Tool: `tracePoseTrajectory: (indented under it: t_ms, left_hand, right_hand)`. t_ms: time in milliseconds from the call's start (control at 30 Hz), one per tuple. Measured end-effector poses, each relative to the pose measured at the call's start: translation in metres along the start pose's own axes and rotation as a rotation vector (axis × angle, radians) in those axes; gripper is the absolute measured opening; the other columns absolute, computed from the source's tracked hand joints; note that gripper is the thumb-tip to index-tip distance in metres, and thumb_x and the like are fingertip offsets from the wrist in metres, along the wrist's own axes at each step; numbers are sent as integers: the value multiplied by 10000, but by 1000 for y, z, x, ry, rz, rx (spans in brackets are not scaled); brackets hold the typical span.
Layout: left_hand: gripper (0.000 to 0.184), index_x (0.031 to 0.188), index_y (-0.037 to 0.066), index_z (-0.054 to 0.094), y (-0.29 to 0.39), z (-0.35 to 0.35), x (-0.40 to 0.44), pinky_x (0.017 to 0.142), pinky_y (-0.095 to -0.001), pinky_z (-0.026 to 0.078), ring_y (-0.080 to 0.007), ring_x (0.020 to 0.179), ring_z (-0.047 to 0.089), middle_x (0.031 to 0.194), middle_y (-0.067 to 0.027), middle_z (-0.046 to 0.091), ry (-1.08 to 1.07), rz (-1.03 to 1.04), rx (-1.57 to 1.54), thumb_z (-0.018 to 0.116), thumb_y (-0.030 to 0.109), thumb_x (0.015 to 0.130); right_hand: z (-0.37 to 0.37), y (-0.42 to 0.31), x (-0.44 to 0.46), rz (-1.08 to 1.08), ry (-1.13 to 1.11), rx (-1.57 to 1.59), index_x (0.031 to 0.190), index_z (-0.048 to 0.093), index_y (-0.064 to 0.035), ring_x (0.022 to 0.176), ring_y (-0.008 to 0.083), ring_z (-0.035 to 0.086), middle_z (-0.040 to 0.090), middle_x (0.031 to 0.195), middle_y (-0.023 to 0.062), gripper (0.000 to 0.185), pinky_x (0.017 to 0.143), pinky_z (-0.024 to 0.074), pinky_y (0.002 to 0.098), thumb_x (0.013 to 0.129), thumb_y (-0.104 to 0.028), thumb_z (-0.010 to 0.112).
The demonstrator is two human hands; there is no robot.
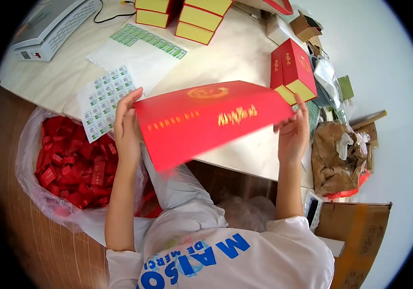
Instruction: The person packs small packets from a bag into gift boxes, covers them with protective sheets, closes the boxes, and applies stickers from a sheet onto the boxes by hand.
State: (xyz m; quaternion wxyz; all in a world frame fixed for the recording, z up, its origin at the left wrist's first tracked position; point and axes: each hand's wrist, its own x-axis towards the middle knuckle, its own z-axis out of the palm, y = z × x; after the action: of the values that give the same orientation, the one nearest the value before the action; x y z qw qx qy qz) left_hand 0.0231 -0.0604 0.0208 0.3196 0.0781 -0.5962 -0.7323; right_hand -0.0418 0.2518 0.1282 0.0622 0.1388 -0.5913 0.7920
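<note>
A flat red gift box (206, 115) with gold lettering and a round gold emblem is held up, tilted, over the front edge of the table. Its lower edge is blurred by motion. My left hand (128, 115) is closed on the box's left end, thumb and fingers at the edge. At the opposite end, my right hand (294, 127) grips the right edge with its fingers curled; part of that grip is hidden behind the box. Just beyond my right hand stand red boxes (293, 67) with yellow sides. A sheet of QR-code stickers (102, 98) lies near my left hand.
A clear plastic bag (25, 154) full of small red packets (78, 166) stands on the floor at left. Red-and-yellow boxes (199, 24) are stacked at the back of the table (245, 53). A grey machine (52, 36) sits back left. Brown paper (334, 159) and a carton (356, 236) are at right.
</note>
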Motion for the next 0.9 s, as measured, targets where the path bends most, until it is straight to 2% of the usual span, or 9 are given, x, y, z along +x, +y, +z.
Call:
tracePoseTrajectory:
  t_ms: [100,200,233,400,433,467,533,767,900]
  left_hand:
    - [322,1245,42,544,2,5,0,1007,-288,349,-193,1139,513,1163,-112,579,-58,4,143,484,112,936]
    - [364,1256,31,528,17,6,6,914,-291,431,-166,1020,572,1101,-99,617,-100,-117,353,536,147,911]
    - [336,1197,5,559,13,4,11,851,-279,458,-141,939,591,1039,-83,645,-83,2,415,552,212,933]
    - [447,1098,-16,625,21,15,40,822,-267,453,-125,901,598,968,-73,674,-57,-227,222,553,401,952]
    - [460,1103,-18,628,20,15,45,823,-267,452,-125,897,599,977,-74,676,-38,-269,218,544,409,954]
    - [472,1107,-19,631,18,16,50,823,-266,451,-125,893,599,986,-76,677,-20,-310,212,536,418,956]
    - [474,1127,-19,627,8,13,59,850,-264,441,-132,931,602,1033,-76,671,-41,-370,169,528,413,959]
    - [418,1187,-5,585,-10,6,67,900,-278,421,-162,1009,591,1127,-90,640,-70,-488,-32,510,342,968]
    - [326,1156,7,569,-5,-10,37,856,-279,439,-165,945,594,1056,-99,625,103,-94,118,481,272,989]
  right_hand:
    - [25,8,-1,-270,-4,-24,1407,189,7,899,288,642,620,996,178,560,681,534,346,961,-220,440]
    - [40,35,-3,-348,65,-182,1443,77,-12,971,265,621,590,1084,188,657,729,546,366,965,-254,457]
    - [45,44,-6,-324,43,-216,1458,27,-24,995,253,610,564,1139,194,662,776,534,352,975,-204,443]
    - [50,86,-26,-262,-137,-625,1472,-25,-38,979,235,610,528,1237,209,679,802,488,306,964,-34,426]
    - [51,89,-33,-186,-129,-638,1476,45,-23,888,218,614,555,1207,183,664,763,489,301,944,-2,441]
    - [50,91,-36,-208,-146,-838,1418,289,-5,757,195,591,628,1051,116,567,696,453,311,884,42,475]
    - [41,93,-31,-536,-307,-1202,1203,540,-14,666,188,544,632,829,52,416,657,395,320,793,56,513]
    - [45,99,-30,-523,-274,-1183,949,619,-54,641,204,518,549,673,32,256,641,355,348,720,27,540]
    - [47,107,-30,-538,-200,-1224,930,643,-69,650,219,499,539,669,31,293,667,346,360,693,22,497]
